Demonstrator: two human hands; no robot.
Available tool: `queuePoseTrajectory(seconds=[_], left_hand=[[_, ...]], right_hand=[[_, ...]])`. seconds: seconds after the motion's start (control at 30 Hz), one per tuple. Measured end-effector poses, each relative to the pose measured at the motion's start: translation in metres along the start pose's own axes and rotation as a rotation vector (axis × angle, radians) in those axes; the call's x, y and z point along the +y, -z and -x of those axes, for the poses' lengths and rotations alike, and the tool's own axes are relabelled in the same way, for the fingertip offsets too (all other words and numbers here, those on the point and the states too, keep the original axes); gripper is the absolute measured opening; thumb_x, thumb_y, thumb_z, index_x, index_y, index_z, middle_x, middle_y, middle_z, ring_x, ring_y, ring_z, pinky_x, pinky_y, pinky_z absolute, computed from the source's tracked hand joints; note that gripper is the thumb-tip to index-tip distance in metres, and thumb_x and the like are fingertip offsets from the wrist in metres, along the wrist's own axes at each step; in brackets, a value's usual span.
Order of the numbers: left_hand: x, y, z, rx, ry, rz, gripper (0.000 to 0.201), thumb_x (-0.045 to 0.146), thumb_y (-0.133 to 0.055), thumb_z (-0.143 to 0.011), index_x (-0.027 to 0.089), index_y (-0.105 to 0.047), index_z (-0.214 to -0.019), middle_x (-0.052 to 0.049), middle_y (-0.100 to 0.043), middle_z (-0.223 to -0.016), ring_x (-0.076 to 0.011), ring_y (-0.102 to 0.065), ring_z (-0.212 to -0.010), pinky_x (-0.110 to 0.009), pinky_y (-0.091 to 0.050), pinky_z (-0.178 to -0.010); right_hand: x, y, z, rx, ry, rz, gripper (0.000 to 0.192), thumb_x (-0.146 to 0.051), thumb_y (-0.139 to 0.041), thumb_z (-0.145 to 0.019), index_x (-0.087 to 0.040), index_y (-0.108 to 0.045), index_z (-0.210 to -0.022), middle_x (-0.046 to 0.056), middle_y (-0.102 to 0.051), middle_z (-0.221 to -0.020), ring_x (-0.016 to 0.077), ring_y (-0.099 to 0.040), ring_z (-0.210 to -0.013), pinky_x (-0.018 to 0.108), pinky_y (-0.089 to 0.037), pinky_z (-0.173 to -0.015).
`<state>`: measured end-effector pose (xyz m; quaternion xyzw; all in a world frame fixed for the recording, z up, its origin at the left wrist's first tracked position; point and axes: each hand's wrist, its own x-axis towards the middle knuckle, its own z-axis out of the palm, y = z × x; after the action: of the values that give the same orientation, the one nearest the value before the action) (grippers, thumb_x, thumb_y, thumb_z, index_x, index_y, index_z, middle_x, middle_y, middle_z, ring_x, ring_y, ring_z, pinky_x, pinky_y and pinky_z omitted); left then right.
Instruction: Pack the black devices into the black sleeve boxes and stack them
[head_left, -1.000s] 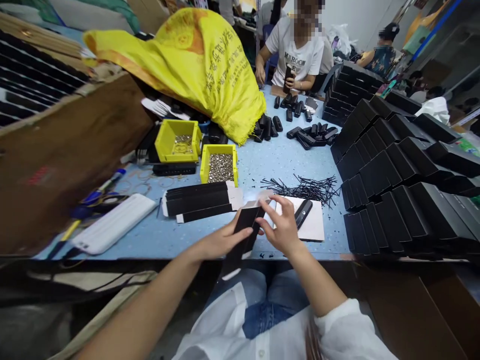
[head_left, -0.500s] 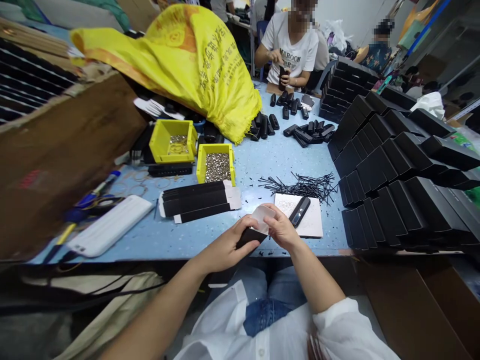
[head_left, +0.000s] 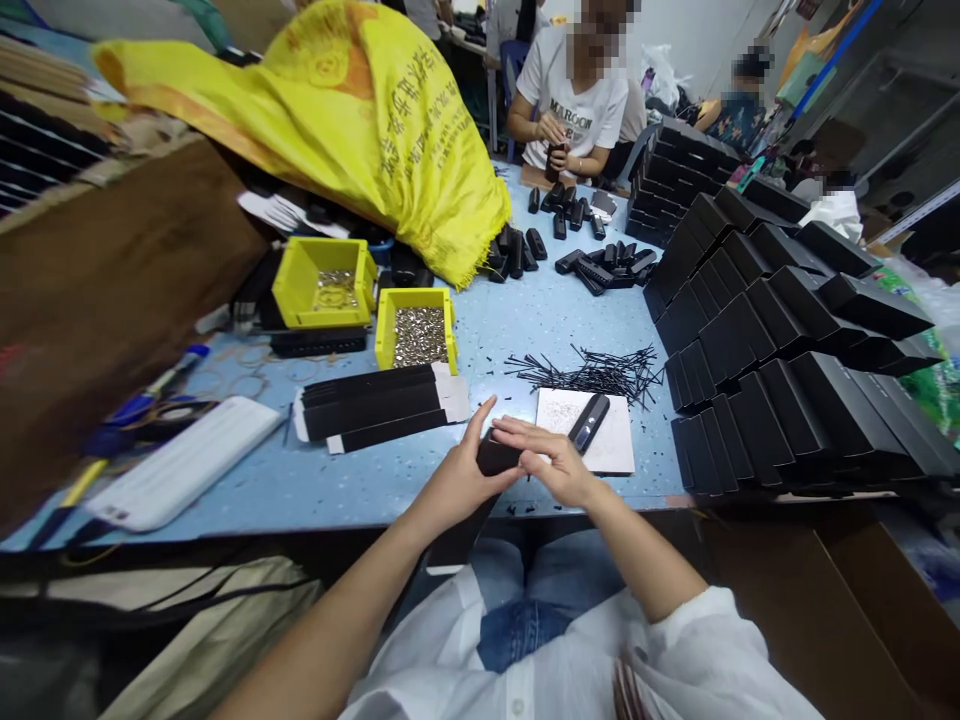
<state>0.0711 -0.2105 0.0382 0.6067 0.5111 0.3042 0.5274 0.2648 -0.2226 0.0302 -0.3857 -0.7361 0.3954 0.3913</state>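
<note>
A black cardboard box (head_left: 496,456) is between my hands at the table's front edge, its long body slanting down below my left wrist. My left hand (head_left: 461,475) wraps round its sides, thumb along the lower edge and index finger raised. Across the closed end of the box lie the fingers of my right hand (head_left: 551,465), its thumb at the lower corner. Right beside that hand, a black handheld device (head_left: 590,424) rests on a white pad (head_left: 619,440). To the left are flattened black cartons (head_left: 375,405) with white flaps.
Black boxes (head_left: 750,350) stand stacked at right. Black ties (head_left: 592,372) lie behind the pad. Yellow bins (head_left: 381,335) hold small metal parts, near a yellow sack (head_left: 420,150). A white case (head_left: 184,465) lies at left. Across the table, a co-worker (head_left: 574,110) handles a black piece.
The white inner flap of the box has folded in, and its end now looks black and closed. My right hand has moved from pinching the flap to pressing over the end.
</note>
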Motion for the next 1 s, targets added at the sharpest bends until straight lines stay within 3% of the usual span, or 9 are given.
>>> queuePoseTrajectory(seconds=[0.13,0.2,0.33,0.4,0.47,0.57,0.67,0.77,1.0], left_hand=[[-0.029,0.024,-0.008,-0.004,0.266,0.544,0.087,0.033,-0.075,-0.07,0.03,-0.029,-0.144,-0.009,-0.068,-0.112,-0.0283,-0.067,-0.101,-0.042,-0.053,-0.086],[-0.04,0.031,-0.013,0.044,0.359,0.879,0.064,0.028,-0.07,-0.075,0.027,-0.044,-0.133,-0.008,-0.069,-0.105,-0.026,-0.069,-0.093,-0.037,-0.057,-0.077],[-0.038,0.013,-0.022,0.38,0.493,1.225,0.022,0.026,-0.061,-0.084,0.018,-0.06,-0.104,-0.007,-0.069,-0.094,-0.0196,-0.068,-0.082,-0.034,-0.059,-0.073],[-0.03,-0.005,-0.022,0.432,0.534,1.29,0.017,0.028,-0.058,-0.088,0.018,-0.06,-0.102,-0.007,-0.068,-0.094,-0.0185,-0.067,-0.082,-0.038,-0.059,-0.076],[-0.026,-0.017,-0.019,0.388,0.533,1.313,0.018,0.03,-0.057,-0.088,0.018,-0.059,-0.102,-0.007,-0.067,-0.098,-0.0183,-0.067,-0.086,-0.039,-0.058,-0.082],[-0.03,-0.012,-0.006,0.27,0.439,1.108,0.032,0.042,-0.061,-0.085,0.02,-0.056,-0.108,-0.009,-0.064,-0.107,-0.0233,-0.065,-0.1,-0.042,-0.055,-0.089],[-0.043,0.012,0.006,0.442,0.205,0.47,0.073,0.048,-0.079,-0.064,0.021,-0.047,-0.123,-0.013,-0.059,-0.118,-0.0321,-0.055,-0.118,-0.048,-0.049,-0.095],[-0.05,0.03,0.011,0.447,0.027,-0.103,0.089,0.044,-0.085,-0.052,0.022,-0.044,-0.128,-0.013,-0.059,-0.122,-0.0354,-0.055,-0.118,-0.048,-0.046,-0.097],[-0.053,0.018,-0.002,0.343,0.007,-0.358,0.08,0.054,-0.072,-0.065,0.02,-0.037,-0.129,-0.013,-0.066,-0.11,-0.0322,-0.068,-0.095,-0.039,-0.054,-0.077]], right_hand=[[0.027,0.072,0.018,-0.212,-0.182,0.556,0.061,0.0,-0.055,-0.074,-0.023,-0.055,-0.13,0.01,-0.042,-0.148,0.0287,-0.024,-0.145,0.062,-0.008,-0.116],[0.033,0.088,0.024,-0.228,-0.238,0.582,0.049,0.002,-0.058,-0.07,-0.02,-0.063,-0.113,0.012,-0.056,-0.135,0.0298,-0.039,-0.138,0.063,-0.014,-0.114],[0.02,0.059,0.014,0.344,-0.202,-0.004,0.038,-0.025,-0.07,-0.076,-0.022,-0.052,-0.109,0.008,-0.069,-0.103,0.0225,-0.066,-0.1,0.049,-0.049,-0.094],[0.006,0.031,0.0,0.612,-0.114,-0.294,0.043,-0.036,-0.073,-0.076,-0.024,-0.047,-0.108,0.008,-0.068,-0.106,0.0229,-0.067,-0.099,0.047,-0.052,-0.09],[-0.006,0.007,-0.015,0.659,-0.042,-0.355,0.046,-0.039,-0.078,-0.07,-0.023,-0.05,-0.102,0.011,-0.062,-0.121,0.0252,-0.063,-0.112,0.048,-0.05,-0.096],[-0.013,-0.01,-0.028,0.562,-0.003,-0.251,0.05,-0.033,-0.085,-0.061,-0.024,-0.054,-0.099,0.01,-0.063,-0.121,0.0247,-0.061,-0.115,0.044,-0.048,-0.099],[-0.009,-0.015,-0.038,0.438,-0.006,-0.211,0.055,-0.035,-0.084,-0.062,-0.026,-0.055,-0.108,0.005,-0.069,-0.101,0.0209,-0.068,-0.098,0.039,-0.052,-0.09],[0.013,-0.014,-0.064,0.101,0.027,-0.124,0.053,-0.046,-0.073,-0.074,-0.027,-0.056,-0.12,0.004,-0.068,-0.106,0.0196,-0.066,-0.098,0.035,-0.052,-0.088],[0.098,0.013,-0.138,0.031,-0.239,0.434,0.006,-0.015,-0.064,-0.081,-0.014,-0.068,-0.077,0.012,-0.066,-0.103,0.0229,-0.057,-0.105,0.042,-0.041,-0.1]])
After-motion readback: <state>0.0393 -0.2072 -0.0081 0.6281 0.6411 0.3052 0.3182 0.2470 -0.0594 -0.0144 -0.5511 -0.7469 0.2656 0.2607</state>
